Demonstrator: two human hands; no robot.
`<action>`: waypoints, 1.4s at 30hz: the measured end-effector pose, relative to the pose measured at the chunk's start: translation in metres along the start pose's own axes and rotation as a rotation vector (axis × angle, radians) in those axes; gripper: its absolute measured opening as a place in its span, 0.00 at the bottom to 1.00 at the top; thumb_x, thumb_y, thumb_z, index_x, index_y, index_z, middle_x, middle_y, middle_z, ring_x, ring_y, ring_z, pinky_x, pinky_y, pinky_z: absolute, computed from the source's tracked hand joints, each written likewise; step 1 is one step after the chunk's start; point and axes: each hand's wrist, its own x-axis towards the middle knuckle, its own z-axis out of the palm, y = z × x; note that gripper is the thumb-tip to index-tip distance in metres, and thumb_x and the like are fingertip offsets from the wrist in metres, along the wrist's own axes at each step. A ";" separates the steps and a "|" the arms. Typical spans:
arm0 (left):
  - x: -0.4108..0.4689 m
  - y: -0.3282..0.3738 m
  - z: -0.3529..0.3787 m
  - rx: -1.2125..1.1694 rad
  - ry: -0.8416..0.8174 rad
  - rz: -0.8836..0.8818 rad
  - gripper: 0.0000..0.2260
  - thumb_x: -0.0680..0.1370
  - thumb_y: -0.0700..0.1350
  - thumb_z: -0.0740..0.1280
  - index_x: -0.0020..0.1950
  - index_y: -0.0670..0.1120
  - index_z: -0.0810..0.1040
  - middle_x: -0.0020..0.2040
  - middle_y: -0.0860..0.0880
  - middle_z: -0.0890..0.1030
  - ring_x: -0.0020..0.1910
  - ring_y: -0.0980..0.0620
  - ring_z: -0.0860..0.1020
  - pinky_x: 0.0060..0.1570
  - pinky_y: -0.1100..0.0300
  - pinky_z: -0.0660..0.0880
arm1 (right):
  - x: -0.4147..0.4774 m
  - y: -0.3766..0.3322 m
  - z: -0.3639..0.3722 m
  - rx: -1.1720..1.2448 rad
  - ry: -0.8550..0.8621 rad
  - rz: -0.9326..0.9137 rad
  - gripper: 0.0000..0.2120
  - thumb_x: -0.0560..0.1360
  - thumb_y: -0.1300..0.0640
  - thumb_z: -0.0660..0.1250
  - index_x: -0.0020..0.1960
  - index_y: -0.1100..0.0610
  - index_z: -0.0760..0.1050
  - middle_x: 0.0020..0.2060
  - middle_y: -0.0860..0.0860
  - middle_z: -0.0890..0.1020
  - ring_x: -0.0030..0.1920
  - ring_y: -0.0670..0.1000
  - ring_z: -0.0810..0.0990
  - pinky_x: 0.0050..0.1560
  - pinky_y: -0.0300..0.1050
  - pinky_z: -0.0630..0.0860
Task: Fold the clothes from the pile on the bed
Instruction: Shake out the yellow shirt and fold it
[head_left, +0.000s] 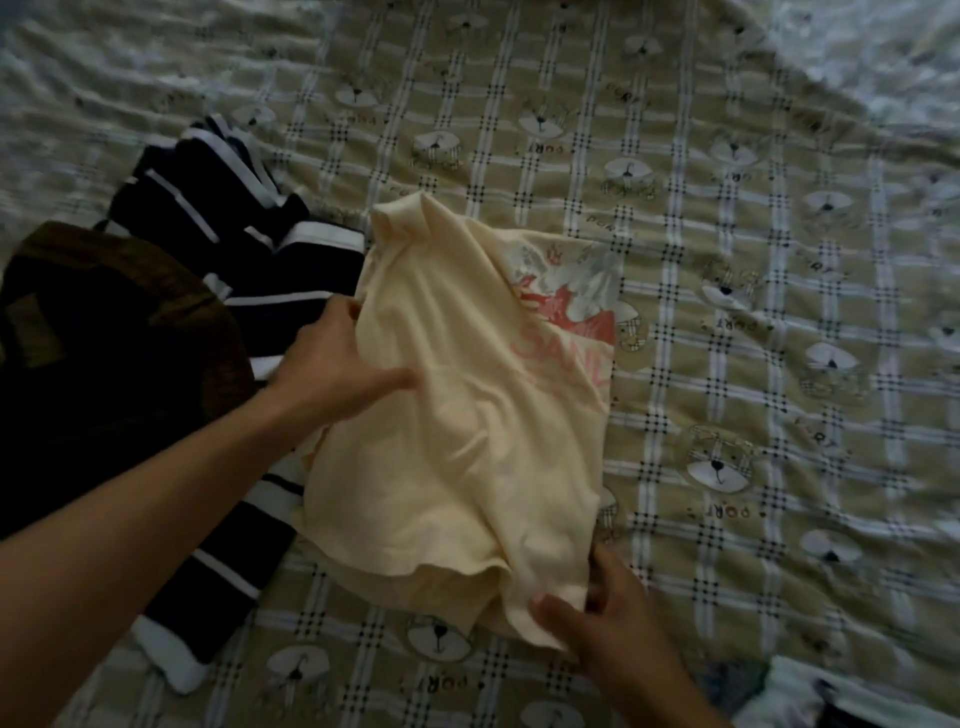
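Note:
A cream T-shirt (457, 415) with a red and grey print lies partly folded on the bed (727, 364), in the middle of the view. My left hand (332, 358) grips its left edge, thumb on top of the cloth and fingers tucked under the fold. My right hand (608, 618) pinches the lower right corner of the shirt between thumb and fingers. To the left lies the pile: a dark navy garment with white stripes (249, 291) and a dark brown garment (109, 332), partly under my left forearm.
The bed is covered by a tan checked sheet with bear prints. A pale quilted blanket (883, 47) lies at the top right. Some dark and white cloth (831, 696) shows at the bottom right corner.

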 end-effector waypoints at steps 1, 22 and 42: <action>-0.009 -0.010 0.000 0.051 0.016 0.009 0.38 0.66 0.59 0.78 0.69 0.48 0.66 0.63 0.48 0.75 0.59 0.46 0.76 0.52 0.49 0.76 | -0.002 0.003 -0.002 0.028 -0.001 0.014 0.24 0.68 0.64 0.76 0.61 0.52 0.75 0.47 0.46 0.86 0.46 0.48 0.86 0.41 0.43 0.81; -0.004 0.001 -0.030 -0.077 0.334 0.297 0.26 0.73 0.59 0.70 0.64 0.47 0.71 0.56 0.49 0.77 0.54 0.50 0.77 0.49 0.55 0.74 | 0.072 -0.177 -0.036 -0.884 0.363 -0.698 0.17 0.74 0.54 0.71 0.61 0.53 0.71 0.53 0.46 0.76 0.52 0.44 0.75 0.48 0.38 0.74; 0.099 0.046 0.007 -0.192 0.284 0.018 0.37 0.77 0.67 0.59 0.75 0.42 0.60 0.72 0.40 0.69 0.69 0.39 0.69 0.65 0.49 0.68 | 0.159 -0.210 -0.040 -0.282 0.444 -0.534 0.26 0.73 0.46 0.72 0.64 0.55 0.66 0.54 0.53 0.76 0.52 0.54 0.80 0.51 0.55 0.81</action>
